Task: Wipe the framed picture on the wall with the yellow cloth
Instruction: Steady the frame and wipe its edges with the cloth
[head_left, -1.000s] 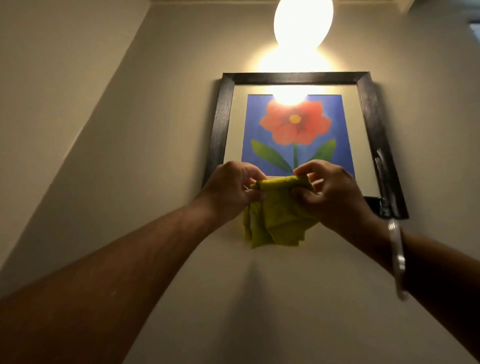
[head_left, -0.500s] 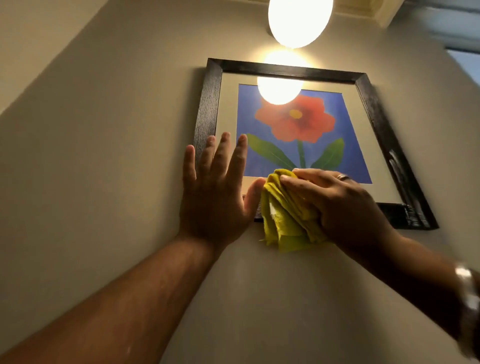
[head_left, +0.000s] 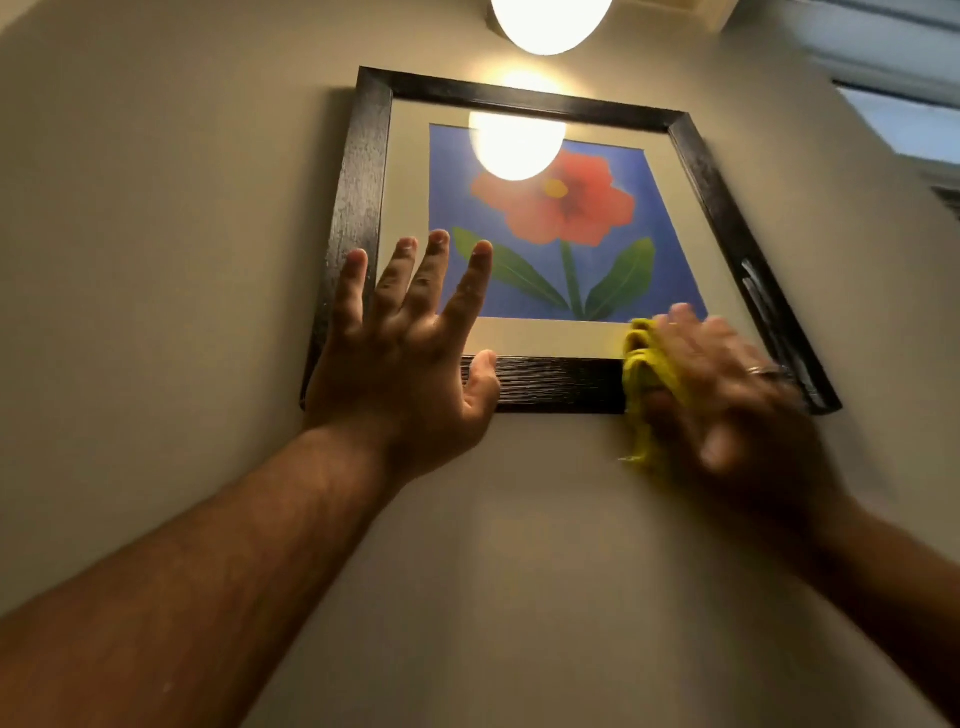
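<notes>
A framed picture (head_left: 363, 171) in a dark wooden frame hangs on the beige wall; it shows a red flower with green leaves on blue. My left hand (head_left: 410, 348) lies flat over the frame's lower left corner, fingers spread, holding nothing. My right hand (head_left: 727, 395), blurred, presses the bunched yellow cloth (head_left: 647, 374) against the lower right part of the bottom frame bar. The hand hides most of the cloth. A ring shows on one finger of that hand.
A glowing round lamp (head_left: 550, 23) hangs above the picture and is mirrored in its glass. A window edge (head_left: 904, 124) shows at the upper right. Bare beige wall (head_left: 156, 260) surrounds the frame.
My left hand let go of the cloth and spread flat on the frame's lower left corner. My right hand carried the cloth rightward along the bottom frame bar.
</notes>
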